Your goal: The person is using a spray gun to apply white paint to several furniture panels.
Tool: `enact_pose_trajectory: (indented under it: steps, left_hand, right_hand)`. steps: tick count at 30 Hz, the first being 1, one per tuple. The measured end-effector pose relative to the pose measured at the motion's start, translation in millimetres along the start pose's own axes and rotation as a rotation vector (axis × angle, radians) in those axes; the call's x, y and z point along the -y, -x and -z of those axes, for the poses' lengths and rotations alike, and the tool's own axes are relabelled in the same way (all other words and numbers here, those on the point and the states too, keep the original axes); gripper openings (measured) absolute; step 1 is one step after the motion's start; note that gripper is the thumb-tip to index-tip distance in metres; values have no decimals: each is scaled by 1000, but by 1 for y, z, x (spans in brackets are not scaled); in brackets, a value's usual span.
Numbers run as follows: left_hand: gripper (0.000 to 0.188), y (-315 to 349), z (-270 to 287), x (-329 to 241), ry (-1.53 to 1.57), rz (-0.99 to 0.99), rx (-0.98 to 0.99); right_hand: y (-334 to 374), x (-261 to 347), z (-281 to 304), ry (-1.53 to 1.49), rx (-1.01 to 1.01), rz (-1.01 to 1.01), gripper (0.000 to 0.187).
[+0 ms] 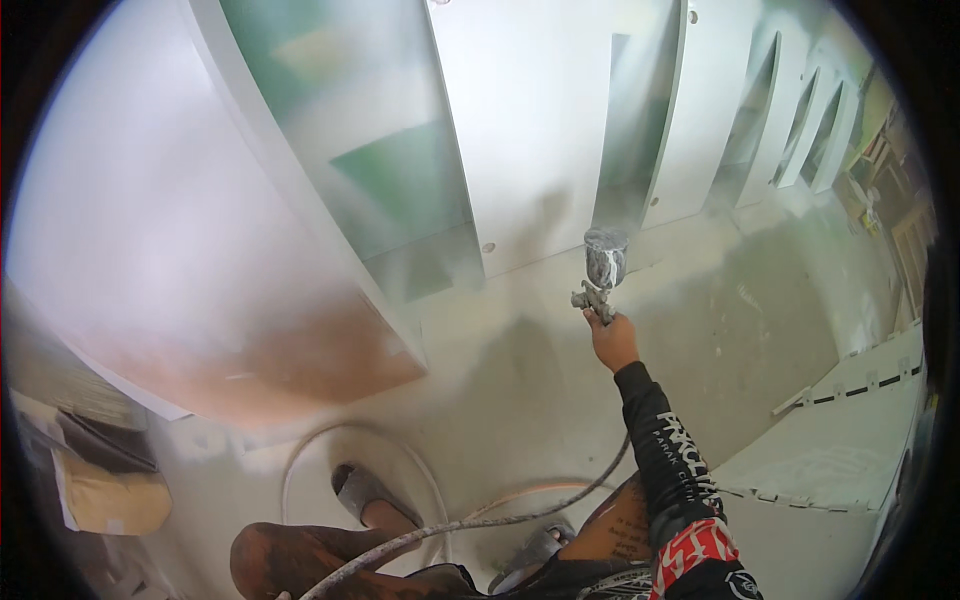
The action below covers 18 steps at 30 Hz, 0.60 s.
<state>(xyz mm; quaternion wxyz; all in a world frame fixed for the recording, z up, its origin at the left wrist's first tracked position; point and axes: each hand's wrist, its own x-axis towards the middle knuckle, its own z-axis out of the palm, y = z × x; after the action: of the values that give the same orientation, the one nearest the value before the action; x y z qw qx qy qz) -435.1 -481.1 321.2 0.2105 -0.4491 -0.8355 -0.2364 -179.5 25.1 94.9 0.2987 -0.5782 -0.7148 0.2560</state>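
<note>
My right hand (615, 340) is closed round the handle of a spray gun (594, 298), held out ahead over the floor. On top of the gun sits a paint-smeared cup (606, 260). From near my right forearm an air hose (480, 522) runs across my legs and leaves at the lower edge. To the left leans a large panel (200, 200), coated white above, with its lower end still brown (330, 350). A white board (530, 130) stands upright beyond the gun. My left hand does not show.
More white boards (690, 120) stand in a row toward the far right. Hose loops lie on the floor (520, 390) around my left sandal (360, 492). Pale panels (830, 430) lie at the right. A yellowish bundle (115, 495) is at the lower left.
</note>
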Motion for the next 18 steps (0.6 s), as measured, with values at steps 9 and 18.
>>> enact_pose_trajectory:
  steps: [9,18]
  left_hand:
    - [37,2,1,7,19,48,13]
    - [40,4,-5,18,41,93,-21]
  right_hand:
    - [-44,119,80,-55,-79,184,32]
    - [-73,225,142,-245,-247,293,48]
